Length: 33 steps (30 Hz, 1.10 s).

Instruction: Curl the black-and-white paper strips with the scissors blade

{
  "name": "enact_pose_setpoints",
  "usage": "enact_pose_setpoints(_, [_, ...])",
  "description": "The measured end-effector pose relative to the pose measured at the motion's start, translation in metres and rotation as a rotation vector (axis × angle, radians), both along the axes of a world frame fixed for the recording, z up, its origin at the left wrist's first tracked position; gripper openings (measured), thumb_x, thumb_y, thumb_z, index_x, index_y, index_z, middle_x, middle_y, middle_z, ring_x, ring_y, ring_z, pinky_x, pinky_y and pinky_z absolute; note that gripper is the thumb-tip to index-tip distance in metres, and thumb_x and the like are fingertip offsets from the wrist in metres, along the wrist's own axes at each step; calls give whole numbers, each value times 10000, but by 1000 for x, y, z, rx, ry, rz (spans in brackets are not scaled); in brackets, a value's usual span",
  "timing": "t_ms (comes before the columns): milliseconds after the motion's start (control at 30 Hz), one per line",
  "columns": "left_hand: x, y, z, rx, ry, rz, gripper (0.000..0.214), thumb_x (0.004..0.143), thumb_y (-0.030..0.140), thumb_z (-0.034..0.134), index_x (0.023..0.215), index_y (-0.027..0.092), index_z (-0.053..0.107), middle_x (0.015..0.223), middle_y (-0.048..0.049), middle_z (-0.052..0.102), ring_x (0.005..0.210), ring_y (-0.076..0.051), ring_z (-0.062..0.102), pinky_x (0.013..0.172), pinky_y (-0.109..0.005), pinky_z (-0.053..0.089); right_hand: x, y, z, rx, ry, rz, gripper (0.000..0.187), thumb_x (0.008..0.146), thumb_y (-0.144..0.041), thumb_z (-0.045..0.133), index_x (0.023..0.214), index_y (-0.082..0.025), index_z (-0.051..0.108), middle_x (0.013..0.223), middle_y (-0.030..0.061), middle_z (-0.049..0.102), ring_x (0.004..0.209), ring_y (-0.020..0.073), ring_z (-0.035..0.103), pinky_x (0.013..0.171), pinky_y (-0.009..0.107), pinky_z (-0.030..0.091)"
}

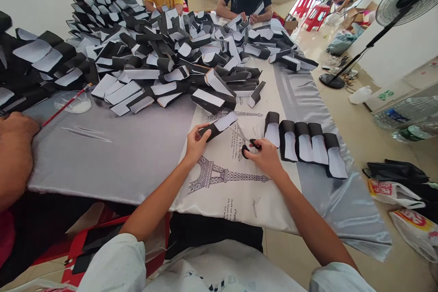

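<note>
My left hand (198, 142) grips a black-and-white folded piece (224, 122) by its black end, with the white face turned up. In my right hand (265, 157) are scissors (243, 136) with black handles; their blades reach to the piece's right end. Whether the blades touch it I cannot tell. Both hands are over a cream cloth (212, 196) printed with Eiffel towers. To the right of my right hand lies a row of several similar black-and-white pieces (301, 141).
A large heap of black-and-white pieces (164, 54) covers the table's far side. At the left, another person's hand (17, 132) is near a red stick (65, 107) and a clear dish (77, 102). Two people sit opposite. A fan (369, 45) stands right of the table.
</note>
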<state>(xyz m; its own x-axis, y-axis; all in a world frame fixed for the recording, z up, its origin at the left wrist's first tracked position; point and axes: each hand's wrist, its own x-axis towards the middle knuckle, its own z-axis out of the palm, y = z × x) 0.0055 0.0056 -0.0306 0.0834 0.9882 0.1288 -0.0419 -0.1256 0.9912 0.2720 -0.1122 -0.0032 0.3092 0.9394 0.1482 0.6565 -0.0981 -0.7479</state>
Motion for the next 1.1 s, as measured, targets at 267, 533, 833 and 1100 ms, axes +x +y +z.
enact_pose_setpoints(267, [-1,0,0,16,18,-5,406,942,518,852,1240,242,836,937,-59,775,828,-213,721,702,-324,604,2,1,1,7,-21,49,356,844,-453,691,645,-251,477,684,3,540,668,181,464,684,357,375])
enact_pose_setpoints(533, [0,2,0,28,-27,-25,414,927,534,865,1209,234,825,960,-69,783,868,-251,752,737,-378,661,-2,-1,0,13,-1,6,273,746,-476,795,755,-234,670,838,49,657,752,215,576,747,367,472])
enact_pose_setpoints(833, [-4,4,11,-9,-66,-40,464,890,551,872,1201,215,801,1109,-90,798,923,-220,746,769,-339,669,1,1,-1,33,-27,29,359,854,-428,693,634,-259,465,690,0,517,651,179,450,670,359,382])
enact_pose_setpoints(1100, [-10,6,19,-24,-101,-41,455,876,573,877,1164,227,811,1168,-112,776,975,-232,744,757,-336,687,-2,-1,-2,24,16,38,235,799,-431,766,770,-233,643,879,45,625,752,202,548,730,363,458])
